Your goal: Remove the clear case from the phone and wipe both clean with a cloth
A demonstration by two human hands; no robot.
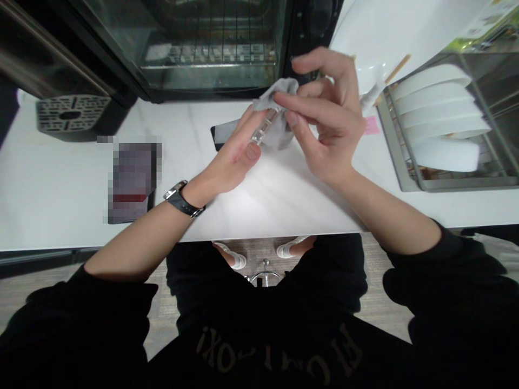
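Over the counter, my left hand [239, 151] grips a narrow, see-through piece [263, 127] between its thumb and fingers. The piece looks like clear plastic or glass with segments along it; its exact kind I cannot make out. A thin grey cloth [279, 135] hangs around its far end and covers my left fingertips. My right hand [330, 119] pinches this cloth between thumb and forefinger, its other fingers raised and curled. Behind my left hand lies a flat grey object with black edges [223, 133], partly hidden.
A glass-fronted oven [214, 81] stands at the back, beside an appliance with a slotted drip tray [73, 113]. A blurred-out phone-like object [132, 181] lies left on the white counter [259, 210]. At right, a rack [405, 181] holds several white dishes [441, 113].
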